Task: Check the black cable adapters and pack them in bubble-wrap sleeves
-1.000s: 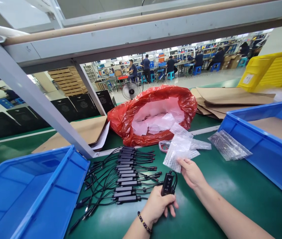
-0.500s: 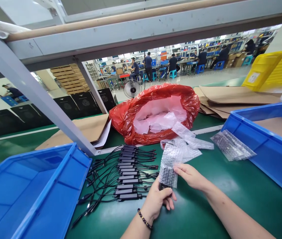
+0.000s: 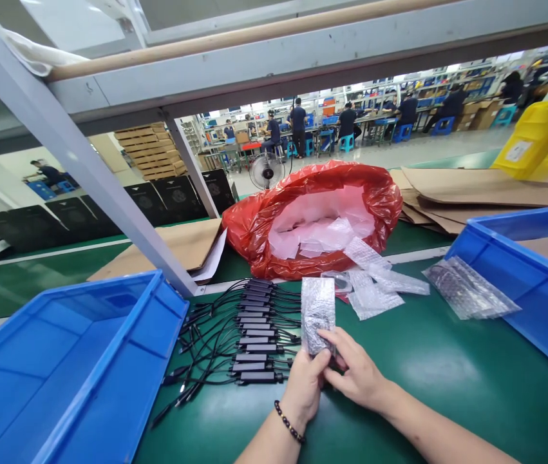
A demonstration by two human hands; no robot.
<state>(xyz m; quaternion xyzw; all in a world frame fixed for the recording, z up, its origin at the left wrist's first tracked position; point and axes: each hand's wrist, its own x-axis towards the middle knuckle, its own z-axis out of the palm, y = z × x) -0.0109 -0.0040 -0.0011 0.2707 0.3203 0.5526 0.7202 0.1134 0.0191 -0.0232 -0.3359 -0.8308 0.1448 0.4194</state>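
Both hands meet over the green bench, holding one upright bubble-wrap bag (image 3: 318,312). My left hand (image 3: 304,386), with a bead bracelet at the wrist, grips the bag's lower end; the black controller it held is hidden inside or behind the bag. My right hand (image 3: 358,374) pinches the bag's lower right edge. To the left lies a row of several black controllers with cables (image 3: 253,335). More bubble-wrap bags (image 3: 375,290) lie just beyond, in front of a red plastic sack (image 3: 249,232) filled with them.
An empty blue bin (image 3: 61,361) sits at the near left and another blue bin (image 3: 525,283) at the right, with a bubble-wrap bag (image 3: 469,295) against its wall. Cardboard sheets (image 3: 471,187), a yellow crate (image 3: 539,138) and a slanted grey frame post (image 3: 85,167) stand behind. Other people work far off.
My right hand drew a bubble-wrap bag off the pile and brought it over the controller in my left hand; both hands now hold the bag upright, with the controller out of sight.
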